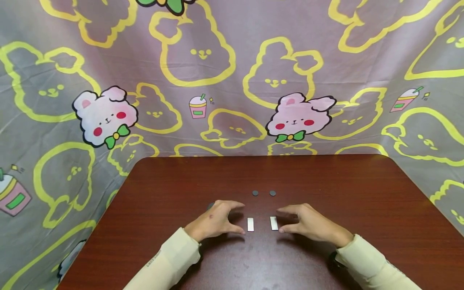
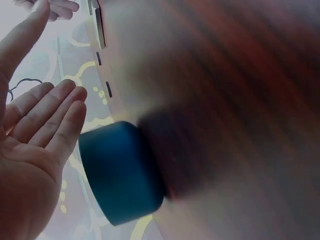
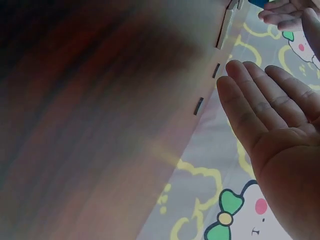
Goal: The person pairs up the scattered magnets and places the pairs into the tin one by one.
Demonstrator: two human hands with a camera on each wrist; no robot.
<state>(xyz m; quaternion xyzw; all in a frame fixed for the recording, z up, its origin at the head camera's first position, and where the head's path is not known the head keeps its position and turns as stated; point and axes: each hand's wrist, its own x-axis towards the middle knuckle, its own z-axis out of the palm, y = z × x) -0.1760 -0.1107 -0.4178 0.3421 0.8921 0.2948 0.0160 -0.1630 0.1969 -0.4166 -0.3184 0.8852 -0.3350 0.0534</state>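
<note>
Two small white rectangular pieces lie on the table, a left white piece (image 1: 250, 224) and a right white piece (image 1: 274, 223). My left hand (image 1: 216, 219) is just left of the left piece, thumb and fingers spread apart and holding nothing. On the other side, my right hand (image 1: 312, 223) has its thumb and fingers parted close beside the right piece; whether it touches it I cannot tell. Farther back lie two thin dark discs, a left disc (image 1: 255, 193) and a right disc (image 1: 272, 193). A dark teal, rounded cylinder-like object (image 2: 122, 172) stands beyond the left hand, mostly hidden in the head view.
The brown wooden table (image 1: 174, 181) has rounded far corners. A patterned cloth (image 1: 232, 92) with yellow outlines and rabbit faces hangs behind it and along both sides.
</note>
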